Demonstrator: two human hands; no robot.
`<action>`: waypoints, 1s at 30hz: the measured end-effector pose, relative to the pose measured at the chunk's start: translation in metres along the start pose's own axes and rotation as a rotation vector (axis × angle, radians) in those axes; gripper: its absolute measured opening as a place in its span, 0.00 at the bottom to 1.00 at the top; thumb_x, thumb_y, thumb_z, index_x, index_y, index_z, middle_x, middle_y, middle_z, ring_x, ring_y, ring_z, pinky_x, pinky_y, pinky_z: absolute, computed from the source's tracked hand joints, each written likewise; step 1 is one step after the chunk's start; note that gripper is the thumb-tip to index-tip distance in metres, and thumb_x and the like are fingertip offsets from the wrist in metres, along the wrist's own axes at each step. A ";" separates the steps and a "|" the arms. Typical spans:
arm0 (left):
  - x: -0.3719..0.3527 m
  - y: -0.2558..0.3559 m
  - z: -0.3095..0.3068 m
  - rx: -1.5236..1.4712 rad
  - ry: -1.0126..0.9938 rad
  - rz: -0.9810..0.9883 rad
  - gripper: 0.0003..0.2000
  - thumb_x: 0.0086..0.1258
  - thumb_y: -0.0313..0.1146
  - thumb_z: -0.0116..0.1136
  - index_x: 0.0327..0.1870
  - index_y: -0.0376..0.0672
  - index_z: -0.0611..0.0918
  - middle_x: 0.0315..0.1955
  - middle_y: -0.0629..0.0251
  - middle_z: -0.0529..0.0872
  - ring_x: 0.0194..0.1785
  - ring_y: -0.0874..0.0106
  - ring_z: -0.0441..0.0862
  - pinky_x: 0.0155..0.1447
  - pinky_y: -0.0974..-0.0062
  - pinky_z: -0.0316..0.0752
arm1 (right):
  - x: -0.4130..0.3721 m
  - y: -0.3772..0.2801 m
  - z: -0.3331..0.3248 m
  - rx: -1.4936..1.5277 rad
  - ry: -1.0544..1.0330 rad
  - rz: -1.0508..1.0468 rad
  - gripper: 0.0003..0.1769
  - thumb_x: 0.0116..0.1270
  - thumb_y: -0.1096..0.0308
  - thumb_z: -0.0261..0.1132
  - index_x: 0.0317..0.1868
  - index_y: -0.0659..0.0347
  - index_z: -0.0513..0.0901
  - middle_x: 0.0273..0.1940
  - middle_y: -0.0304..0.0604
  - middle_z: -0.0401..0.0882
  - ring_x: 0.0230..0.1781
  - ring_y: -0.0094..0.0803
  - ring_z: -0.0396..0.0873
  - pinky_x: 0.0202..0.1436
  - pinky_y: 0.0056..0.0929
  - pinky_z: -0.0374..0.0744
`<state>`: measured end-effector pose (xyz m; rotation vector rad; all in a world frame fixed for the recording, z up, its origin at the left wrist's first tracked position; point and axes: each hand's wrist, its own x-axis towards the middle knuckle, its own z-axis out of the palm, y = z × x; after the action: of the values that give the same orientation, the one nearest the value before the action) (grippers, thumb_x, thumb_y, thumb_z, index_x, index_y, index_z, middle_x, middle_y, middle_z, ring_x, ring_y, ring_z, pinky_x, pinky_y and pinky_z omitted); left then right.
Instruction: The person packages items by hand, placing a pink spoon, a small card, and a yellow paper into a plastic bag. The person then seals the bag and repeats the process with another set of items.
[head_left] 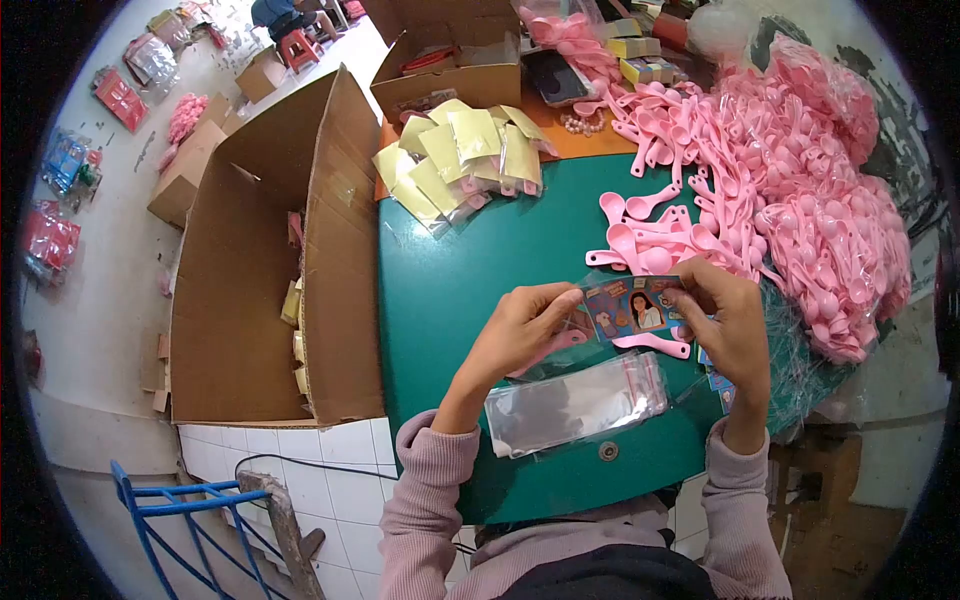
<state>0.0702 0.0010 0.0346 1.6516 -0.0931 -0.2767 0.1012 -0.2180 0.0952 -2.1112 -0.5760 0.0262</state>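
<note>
Over the green table (450, 300), both hands pinch a small printed card (636, 308) with a person's picture on it. My left hand (525, 325) is closed at its left end, with some clear plastic near the fingers. My right hand (725, 315) grips the card's right end between thumb and fingers. Just below the card lies a pink spoon (655, 345). Another pink piece (560, 345) shows beside my left hand, partly behind clear plastic. A stack of clear plastic bags (570, 408) lies nearer my body. More printed cards (718, 380) are partly hidden under my right wrist.
Loose pink spoons (650, 235) are heaped beyond my hands, with bulging bags of them (830, 250) at right. Packets with yellow backing (465, 150) lie at the far left. A tall open carton (250, 270) stands left of the table, near a blue metal frame (190, 500).
</note>
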 end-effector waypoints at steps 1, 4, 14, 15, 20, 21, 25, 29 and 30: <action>-0.001 0.001 0.001 -0.001 -0.005 0.000 0.16 0.72 0.37 0.45 0.39 0.30 0.78 0.27 0.62 0.83 0.32 0.79 0.79 0.37 0.80 0.75 | 0.000 0.001 -0.002 -0.061 -0.031 -0.036 0.05 0.58 0.77 0.61 0.35 0.64 0.77 0.21 0.40 0.77 0.16 0.21 0.74 0.20 0.20 0.71; -0.002 0.003 0.003 -0.087 0.001 -0.053 0.17 0.72 0.39 0.45 0.39 0.31 0.79 0.29 0.67 0.82 0.30 0.84 0.73 0.34 0.81 0.73 | 0.001 0.003 -0.003 -0.097 -0.053 -0.107 0.05 0.57 0.77 0.61 0.35 0.65 0.76 0.21 0.41 0.76 0.15 0.22 0.73 0.20 0.22 0.70; -0.007 0.007 0.018 0.179 -0.121 0.072 0.18 0.69 0.37 0.51 0.57 0.39 0.72 0.27 0.61 0.84 0.29 0.79 0.78 0.34 0.77 0.74 | 0.007 0.015 0.029 -0.001 -0.435 -0.133 0.09 0.48 0.76 0.65 0.29 0.66 0.73 0.25 0.44 0.77 0.25 0.35 0.76 0.31 0.27 0.74; -0.008 0.006 0.018 0.288 -0.085 0.118 0.21 0.68 0.37 0.52 0.60 0.42 0.69 0.26 0.59 0.84 0.27 0.78 0.78 0.33 0.75 0.74 | 0.006 0.020 0.032 -0.001 -0.433 -0.131 0.09 0.48 0.76 0.65 0.29 0.66 0.73 0.25 0.44 0.77 0.25 0.35 0.76 0.31 0.27 0.74; -0.010 0.012 0.009 0.390 -0.115 0.075 0.24 0.66 0.38 0.55 0.62 0.44 0.67 0.24 0.58 0.83 0.26 0.78 0.78 0.32 0.75 0.73 | 0.004 0.040 0.045 0.267 -0.387 0.059 0.10 0.49 0.74 0.68 0.25 0.65 0.73 0.22 0.37 0.74 0.25 0.23 0.72 0.28 0.25 0.70; -0.010 0.015 0.001 0.392 -0.203 0.026 0.24 0.66 0.38 0.56 0.61 0.43 0.67 0.24 0.60 0.84 0.27 0.78 0.78 0.32 0.77 0.73 | 0.005 0.041 0.043 0.266 -0.388 0.059 0.10 0.49 0.74 0.68 0.25 0.65 0.73 0.22 0.37 0.74 0.25 0.23 0.72 0.28 0.25 0.70; -0.013 0.004 -0.036 0.339 -0.305 0.050 0.23 0.63 0.33 0.58 0.59 0.41 0.68 0.30 0.64 0.83 0.31 0.80 0.78 0.35 0.81 0.72 | 0.008 0.047 0.038 0.400 -0.275 0.154 0.13 0.46 0.71 0.73 0.23 0.62 0.73 0.22 0.31 0.70 0.25 0.16 0.66 0.27 0.18 0.64; -0.013 0.001 -0.045 0.069 -0.264 0.031 0.24 0.59 0.24 0.61 0.57 0.37 0.69 0.46 0.64 0.77 0.44 0.80 0.77 0.45 0.83 0.73 | 0.010 0.031 0.032 0.582 -0.324 0.247 0.12 0.49 0.71 0.72 0.23 0.62 0.74 0.22 0.30 0.70 0.23 0.14 0.63 0.26 0.18 0.63; -0.013 0.004 -0.044 0.069 -0.245 0.063 0.24 0.59 0.24 0.61 0.58 0.37 0.68 0.47 0.64 0.76 0.45 0.79 0.77 0.46 0.82 0.74 | 0.011 0.025 0.030 0.573 -0.350 0.327 0.11 0.50 0.71 0.71 0.24 0.62 0.74 0.22 0.30 0.70 0.23 0.14 0.63 0.25 0.17 0.63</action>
<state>0.0679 0.0464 0.0434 1.6738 -0.3422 -0.4317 0.1138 -0.2015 0.0605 -1.6181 -0.3584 0.6772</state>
